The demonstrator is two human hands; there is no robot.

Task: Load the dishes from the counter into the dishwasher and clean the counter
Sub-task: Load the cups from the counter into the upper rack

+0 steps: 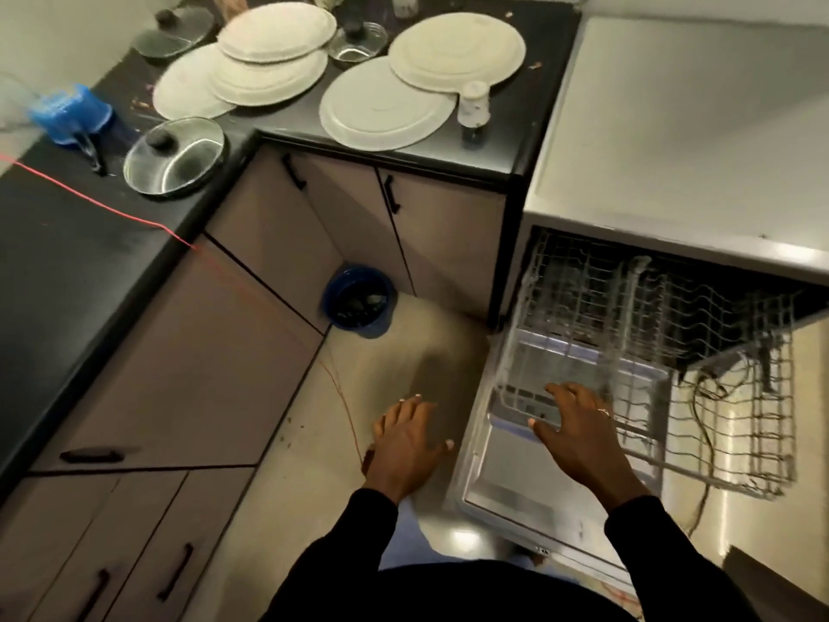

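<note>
Our left hand (410, 442) hangs slack and empty over the floor (403, 352). Our right hand (578, 424), also empty, lays spread, straight fingers at the front rim of the rack (650, 298), which stands out over the open dishwasher door (516, 478), ahead and to the right of that hand. The plates (386, 110) lie flat in two overlapping groups on the dark surface (67, 262), well ahead of both hands and left of the rack; we judge the left hand nearer them, so the coming reach runs forward and leftward.
</note>
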